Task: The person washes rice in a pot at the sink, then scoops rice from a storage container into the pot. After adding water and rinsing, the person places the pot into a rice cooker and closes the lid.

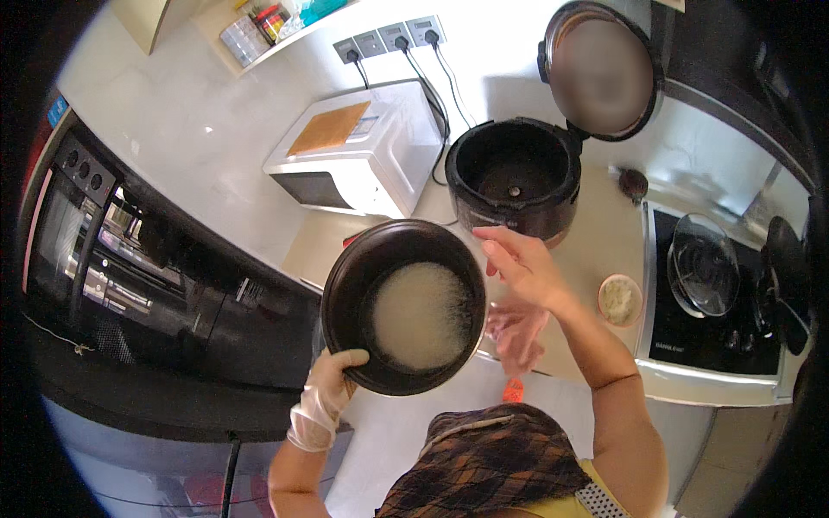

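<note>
A dark rice cooker inner pot with pale rice at its bottom is tilted toward me. My left hand, in a translucent disposable glove, grips its lower left rim with the thumb inside. Bare, my right hand is at the pot's right rim, fingers partly bent and nothing visible in them; whether a fingertip touches the rim is unclear. Behind that hand stands the black rice cooker body, its cavity showing a small round metal piece. The cooker's lid is swung up.
Left of the cooker stands a white microwave; cords run to wall sockets. Pink crumpled material lies by the counter's front edge. A small bowl with pale contents sits beside the cooktop, which bears a glass lid.
</note>
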Action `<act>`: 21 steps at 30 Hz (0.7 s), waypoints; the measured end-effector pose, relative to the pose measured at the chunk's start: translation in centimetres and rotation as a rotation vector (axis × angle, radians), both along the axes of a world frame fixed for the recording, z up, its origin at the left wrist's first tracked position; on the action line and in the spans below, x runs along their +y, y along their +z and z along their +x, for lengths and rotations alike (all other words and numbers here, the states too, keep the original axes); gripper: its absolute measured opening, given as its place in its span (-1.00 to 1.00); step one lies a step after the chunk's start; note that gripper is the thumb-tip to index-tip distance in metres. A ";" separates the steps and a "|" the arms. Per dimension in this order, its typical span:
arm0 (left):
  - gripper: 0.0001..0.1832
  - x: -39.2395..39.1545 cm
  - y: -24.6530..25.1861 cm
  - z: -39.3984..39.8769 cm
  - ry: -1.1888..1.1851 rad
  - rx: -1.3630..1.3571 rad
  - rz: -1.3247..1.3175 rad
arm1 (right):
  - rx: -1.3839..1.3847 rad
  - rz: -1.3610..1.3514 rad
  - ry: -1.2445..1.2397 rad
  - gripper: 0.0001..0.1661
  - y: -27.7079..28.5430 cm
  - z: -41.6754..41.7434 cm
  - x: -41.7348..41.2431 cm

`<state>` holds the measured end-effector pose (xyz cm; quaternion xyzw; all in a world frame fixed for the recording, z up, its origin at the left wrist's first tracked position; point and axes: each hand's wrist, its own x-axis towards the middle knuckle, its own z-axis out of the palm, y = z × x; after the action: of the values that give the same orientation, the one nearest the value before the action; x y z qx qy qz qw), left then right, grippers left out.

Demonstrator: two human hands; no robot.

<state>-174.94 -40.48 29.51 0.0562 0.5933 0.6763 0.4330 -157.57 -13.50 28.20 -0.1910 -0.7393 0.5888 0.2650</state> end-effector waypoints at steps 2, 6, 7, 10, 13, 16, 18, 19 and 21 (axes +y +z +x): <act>-0.52 3.2 1.4 -2.0 -0.120 0.026 0.026 | -0.088 0.245 -0.034 -0.60 1.7 -0.5 2.0; -0.52 9.7 4.7 -6.1 -0.365 -0.017 -0.002 | 0.139 0.187 -0.217 -0.70 4.2 -0.6 4.5; -0.54 11.6 5.4 -7.0 -0.407 -0.037 0.048 | 0.087 0.229 -0.292 -0.71 6.0 -0.6 4.8; -0.58 18.4 8.7 -9.5 -0.564 0.075 -0.017 | 0.077 0.423 -0.470 -0.70 8.2 -1.2 8.8; -0.70 26.4 9.4 -13.5 -0.832 0.164 -0.012 | 0.061 0.528 -0.657 -0.70 9.1 -1.3 13.0; -0.71 34.5 7.7 -16.5 -0.894 0.510 -0.066 | 0.037 0.542 -0.780 -0.72 10.9 -1.0 14.7; -0.79 39.3 5.5 -15.9 -0.936 0.570 -0.037 | -0.033 0.524 -0.907 -0.74 10.4 0.0 15.8; -0.82 40.7 5.5 -15.2 -0.950 0.601 -0.027 | -0.002 0.464 -0.955 -0.74 10.1 0.1 15.5; -0.82 41.7 6.2 -14.3 -0.932 0.710 -0.175 | -0.038 0.477 -1.001 -0.73 7.5 0.4 17.6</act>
<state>-189.28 1.25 35.69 0.4978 0.6683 0.3030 0.4623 -157.20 4.11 35.72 -0.4641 -0.6757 0.2037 0.5352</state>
